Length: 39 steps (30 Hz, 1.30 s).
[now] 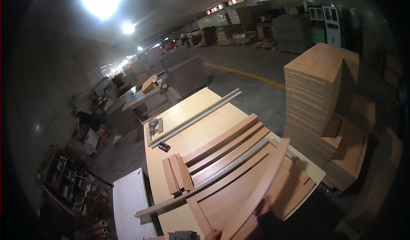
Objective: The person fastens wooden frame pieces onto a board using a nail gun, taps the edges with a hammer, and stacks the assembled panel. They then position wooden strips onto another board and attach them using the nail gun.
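Note:
I hold a long, slightly curved wooden strip [260, 184] tilted on edge over a framed wooden panel [222, 203] that lies on the pale workbench [188, 112]. My right hand [265, 206], in a dark sleeve, grips the strip about a third of the way up. My left hand [212, 234] is only partly in view at the bottom edge, its fingers on the strip's lower end. Several long wooden slats [224, 142] lie side by side just beyond the panel.
Two short wood blocks [177, 178], a small black and red tool [164, 146], a grey tool [154, 127] and a long grey rail [196, 119] lie on the bench. A tall board stack [314, 90] stands right, a white board [130, 201] left. A person [87, 121] crouches far left.

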Available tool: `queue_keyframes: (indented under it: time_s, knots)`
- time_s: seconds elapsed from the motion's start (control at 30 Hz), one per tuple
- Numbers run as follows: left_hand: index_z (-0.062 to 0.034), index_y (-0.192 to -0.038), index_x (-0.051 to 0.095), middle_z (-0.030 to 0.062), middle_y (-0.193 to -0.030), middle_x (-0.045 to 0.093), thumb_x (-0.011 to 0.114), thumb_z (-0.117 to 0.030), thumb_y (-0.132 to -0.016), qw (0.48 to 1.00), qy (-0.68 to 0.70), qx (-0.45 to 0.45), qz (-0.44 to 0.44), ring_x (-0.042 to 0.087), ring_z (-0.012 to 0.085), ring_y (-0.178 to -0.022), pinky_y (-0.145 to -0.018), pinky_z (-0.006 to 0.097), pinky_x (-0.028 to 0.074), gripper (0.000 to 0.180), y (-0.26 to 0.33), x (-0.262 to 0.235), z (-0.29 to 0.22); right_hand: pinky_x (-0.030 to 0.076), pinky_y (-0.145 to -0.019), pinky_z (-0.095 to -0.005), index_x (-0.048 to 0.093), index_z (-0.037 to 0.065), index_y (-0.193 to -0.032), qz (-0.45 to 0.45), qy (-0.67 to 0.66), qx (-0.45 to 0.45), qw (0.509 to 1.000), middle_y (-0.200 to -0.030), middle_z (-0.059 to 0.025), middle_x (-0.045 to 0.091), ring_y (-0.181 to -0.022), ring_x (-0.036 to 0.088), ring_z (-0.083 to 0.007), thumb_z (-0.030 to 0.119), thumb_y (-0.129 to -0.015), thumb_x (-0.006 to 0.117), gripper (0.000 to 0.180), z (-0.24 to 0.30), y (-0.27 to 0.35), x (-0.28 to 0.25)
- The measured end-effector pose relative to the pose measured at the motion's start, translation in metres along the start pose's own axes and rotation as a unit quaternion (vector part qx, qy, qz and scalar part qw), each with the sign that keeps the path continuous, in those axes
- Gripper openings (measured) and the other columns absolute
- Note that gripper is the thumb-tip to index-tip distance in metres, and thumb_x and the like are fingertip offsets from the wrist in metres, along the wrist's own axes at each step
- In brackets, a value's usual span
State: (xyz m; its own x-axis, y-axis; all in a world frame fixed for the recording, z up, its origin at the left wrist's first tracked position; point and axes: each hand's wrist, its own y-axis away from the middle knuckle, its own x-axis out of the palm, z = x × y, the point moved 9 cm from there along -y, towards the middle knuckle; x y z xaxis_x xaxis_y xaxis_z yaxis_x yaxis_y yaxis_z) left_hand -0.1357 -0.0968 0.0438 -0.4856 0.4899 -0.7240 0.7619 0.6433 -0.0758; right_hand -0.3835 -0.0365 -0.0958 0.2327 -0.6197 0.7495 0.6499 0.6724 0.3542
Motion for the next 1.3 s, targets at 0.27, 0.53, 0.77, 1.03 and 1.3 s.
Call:
queue_keyframes:
  time_s: [0.27, 0.53, 0.77, 1.03, 1.3]
  knots:
    - [-0.0033, -0.098, 0.058, 0.0145, -0.083, 0.058, 0.079, -0.033, -0.058, 0.990, 0.017, -0.028, 0.138, 0.056, 0.0250, -0.077, -0.071, 0.033, 0.048, 0.054, 0.065, 0.055, 0.005, 0.038, -0.093, -0.0418, 0.040, -0.002, -0.124, -0.164, -0.083, -0.153, 0.971, -0.116, -0.0167, 0.052, -0.107, 0.050, -0.0324, 0.025, -0.087, 0.047, 0.046, 0.148, 0.079, -0.147]
    - [-0.0041, -0.095, 0.054, 0.0090, -0.086, 0.052, 0.076, -0.005, -0.054, 0.999, 0.020, -0.035, -0.007, 0.052, 0.0225, -0.078, -0.071, 0.030, 0.043, 0.046, 0.087, 0.057, -0.002, 0.048, -0.068, -0.0318, 0.062, 0.001, -0.092, -0.058, 0.630, -0.082, 0.770, -0.084, -0.0172, 0.063, -0.077, 0.063, -0.0222, 0.040, -0.078, 0.062, 0.042, 0.177, 0.078, -0.144]
    - [-0.0033, -0.095, 0.055, 0.0132, -0.097, 0.054, 0.072, -0.001, -0.052, 0.993, -0.107, -0.043, 0.003, 0.052, 0.0292, -0.090, -0.078, 0.036, 0.044, 0.046, 0.085, 0.053, -0.021, 0.049, -0.060, -0.0309, 0.066, 0.005, -0.076, -0.105, 0.748, -0.064, 0.653, -0.063, -0.0093, 0.062, -0.061, 0.062, -0.0181, 0.041, -0.072, 0.067, 0.037, 0.224, 0.103, -0.115]
    - [-0.0046, -0.118, 0.052, 0.0192, -0.117, 0.041, 0.076, -0.014, -0.063, 0.960, -0.185, -0.113, -0.177, 0.046, 0.0313, -0.102, -0.088, 0.039, 0.040, 0.060, 0.130, 0.018, -0.004, 0.044, -0.084, -0.0370, 0.058, 0.006, -0.111, -0.183, 0.627, -0.236, 0.720, -0.108, -0.0157, 0.053, -0.101, 0.052, -0.0271, 0.025, -0.074, 0.066, 0.043, 0.310, 0.063, -0.158]
    - [-0.0009, -0.123, 0.048, 0.0154, -0.099, 0.043, 0.058, -0.038, -0.084, 0.922, -0.107, -0.320, -0.191, 0.048, 0.0260, -0.091, -0.079, 0.034, 0.041, 0.055, 0.164, 0.043, 0.098, 0.045, -0.067, -0.0282, 0.060, 0.009, -0.112, -0.123, 0.728, -0.155, 0.657, -0.088, -0.0126, 0.058, -0.071, 0.054, -0.0168, 0.019, -0.071, 0.067, 0.043, 0.293, 0.026, -0.162]
